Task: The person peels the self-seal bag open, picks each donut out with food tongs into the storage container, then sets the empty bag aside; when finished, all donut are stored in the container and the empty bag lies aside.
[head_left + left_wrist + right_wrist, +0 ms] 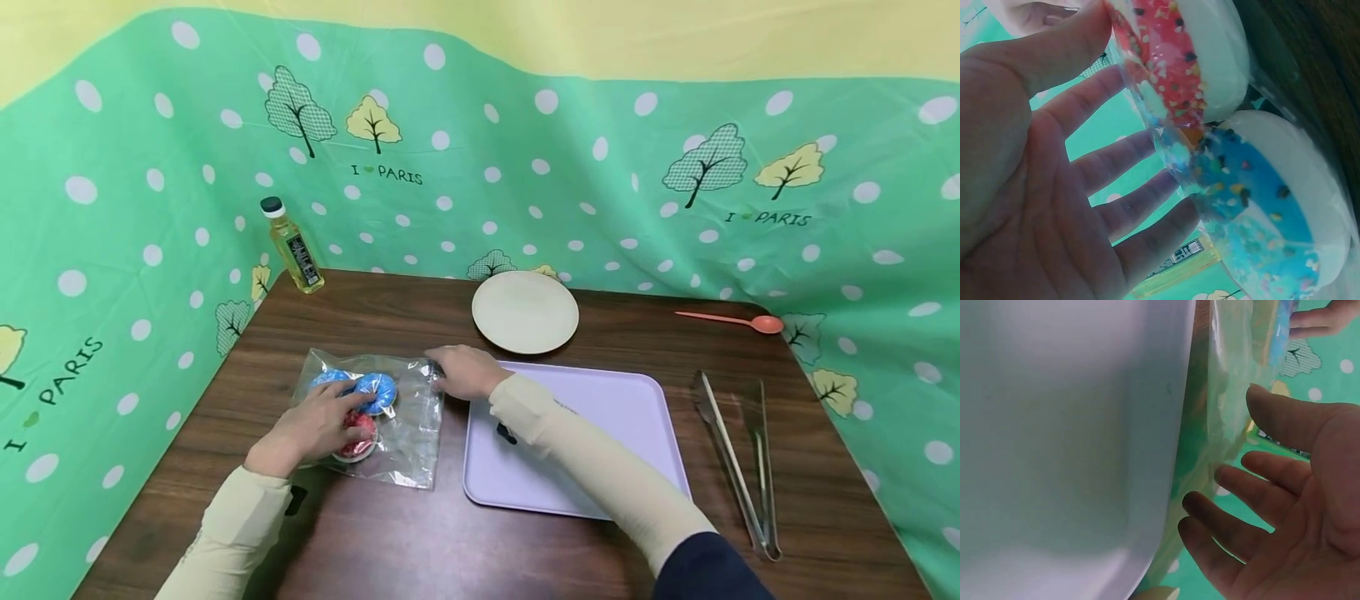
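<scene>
A clear plastic bag [411,446] lies on the table at the left, holding two blue frosted donuts and a red one. One blue donut [381,385] is in plain sight; the other blue donut [328,377] and the red donut [360,450] are partly covered by my left hand [307,429]. Its spread fingers rest on the bag over the donuts; sprinkles show close up on the red donut [1166,56] in the left wrist view. My right hand [467,373] is at the bag's upper right corner, its fingers loosely bent beside the plastic in the right wrist view.
Right of the bag lies a lilac tray [480,475], partly under my right forearm. Behind it is a cream plate [525,312]. Metal tongs [738,467] and a coral spoon [765,324] lie at the right. An oil bottle [296,250] stands at the back left corner.
</scene>
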Demonstrator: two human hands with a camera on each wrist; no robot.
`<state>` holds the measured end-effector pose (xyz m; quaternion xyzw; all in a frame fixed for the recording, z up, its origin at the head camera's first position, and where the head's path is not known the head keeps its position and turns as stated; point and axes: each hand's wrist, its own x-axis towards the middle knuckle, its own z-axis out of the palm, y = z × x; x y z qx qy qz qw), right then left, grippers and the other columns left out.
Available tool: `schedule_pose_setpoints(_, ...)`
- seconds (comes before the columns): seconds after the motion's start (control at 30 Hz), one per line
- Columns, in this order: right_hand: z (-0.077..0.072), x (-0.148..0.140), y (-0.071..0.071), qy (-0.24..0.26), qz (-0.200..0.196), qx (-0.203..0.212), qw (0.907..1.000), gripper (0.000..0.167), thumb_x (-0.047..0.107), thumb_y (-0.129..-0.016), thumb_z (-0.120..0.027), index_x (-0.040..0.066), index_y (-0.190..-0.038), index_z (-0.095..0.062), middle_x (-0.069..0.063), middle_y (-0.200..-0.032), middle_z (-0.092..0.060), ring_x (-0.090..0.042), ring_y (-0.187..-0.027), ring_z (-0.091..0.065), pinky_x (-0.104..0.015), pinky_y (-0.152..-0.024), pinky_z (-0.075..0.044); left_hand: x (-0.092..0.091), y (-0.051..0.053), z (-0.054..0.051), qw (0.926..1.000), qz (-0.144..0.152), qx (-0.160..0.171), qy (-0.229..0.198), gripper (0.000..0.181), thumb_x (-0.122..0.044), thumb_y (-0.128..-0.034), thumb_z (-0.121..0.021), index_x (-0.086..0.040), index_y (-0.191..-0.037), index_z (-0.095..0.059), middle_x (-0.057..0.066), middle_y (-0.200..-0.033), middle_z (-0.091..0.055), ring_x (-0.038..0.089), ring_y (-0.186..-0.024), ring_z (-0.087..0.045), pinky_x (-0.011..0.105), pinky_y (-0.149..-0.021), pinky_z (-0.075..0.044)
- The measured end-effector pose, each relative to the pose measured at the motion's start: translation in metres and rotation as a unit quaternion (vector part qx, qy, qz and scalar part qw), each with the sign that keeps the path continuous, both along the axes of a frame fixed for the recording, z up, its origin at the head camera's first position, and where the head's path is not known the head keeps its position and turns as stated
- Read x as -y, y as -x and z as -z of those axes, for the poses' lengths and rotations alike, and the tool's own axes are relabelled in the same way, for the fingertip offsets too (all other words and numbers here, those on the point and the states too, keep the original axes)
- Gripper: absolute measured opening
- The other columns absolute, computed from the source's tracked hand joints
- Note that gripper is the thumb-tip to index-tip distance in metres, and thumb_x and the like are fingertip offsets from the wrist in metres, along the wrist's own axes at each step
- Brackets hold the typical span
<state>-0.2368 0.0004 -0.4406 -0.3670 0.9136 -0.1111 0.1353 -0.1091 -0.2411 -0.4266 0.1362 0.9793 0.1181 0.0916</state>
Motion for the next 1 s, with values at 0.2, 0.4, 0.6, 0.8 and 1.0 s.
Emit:
schedule_pose_setpoints(0.2,0.004,0.008,0.006,0.004,0.012,-0.005,0.9999,0.051,0.029,-0.098,-0.069,0.012,-0.144,-0.057,-0.005,-0.14,-0.059,-0.025,-0.127,-0.056,-0.043,-0.097,-0.05,-0.002,-0.001,0.0,1.0,-0.004,0.004,0.0,0.058,-0.037,-0.0903,-0.076,-0.015,-0.141,-0.059,0.025,-0.146,-0.045,0.052,-0.132,-0.039,0.07,-0.086,-0.047)
schedule_pose_setpoints(0.4,0.002,0.008,0.008,0.037,0.025,-0.035,0.9984,0.036,0.023,-0.093,-0.075,0.015,-0.129,-0.07,-0.002,-0.127,-0.068,-0.023,-0.118,-0.062,-0.042,-0.091,-0.053,-0.002,0.0,-0.002,0.9999,-0.01,0.005,-0.002,0.057,-0.036,-0.091,-0.075,-0.015,-0.142,-0.058,0.025,-0.147,-0.044,0.051,-0.133,-0.039,0.071,-0.087,-0.046)
schedule_pose_setpoints(0.6,-0.002,0.007,0.009,0.08,0.026,-0.068,0.9941,0.024,0.015,-0.09,-0.078,0.015,-0.114,-0.076,-0.001,-0.113,-0.073,-0.02,-0.107,-0.067,-0.037,-0.089,-0.053,0.0,0.0,-0.001,0.9999,-0.015,0.006,-0.004,0.058,-0.036,-0.0909,-0.075,-0.015,-0.142,-0.058,0.026,-0.147,-0.044,0.052,-0.133,-0.038,0.071,-0.088,-0.045)
schedule_pose_setpoints(0.8,-0.003,0.009,0.011,0.088,0.013,-0.076,0.9931,0.018,0.007,-0.089,-0.075,0.016,-0.104,-0.079,0.002,-0.103,-0.074,-0.017,-0.098,-0.069,-0.035,-0.083,-0.054,0.001,-0.001,0.0,0.9999,-0.016,0.003,-0.004,0.058,-0.036,-0.0901,-0.076,-0.015,-0.141,-0.059,0.025,-0.147,-0.045,0.051,-0.133,-0.039,0.071,-0.088,-0.046)
schedule_pose_setpoints(1.0,0.0,0.01,0.013,0.057,-0.013,-0.116,0.9916,0.011,0.009,-0.089,-0.075,0.02,-0.091,-0.079,0.006,-0.096,-0.074,-0.014,-0.089,-0.069,-0.035,-0.077,-0.054,0.001,0.0,0.0,0.9999,-0.011,0.007,-0.005,0.058,-0.037,-0.0905,-0.075,-0.016,-0.142,-0.059,0.026,-0.147,-0.044,0.052,-0.133,-0.038,0.07,-0.088,-0.046)
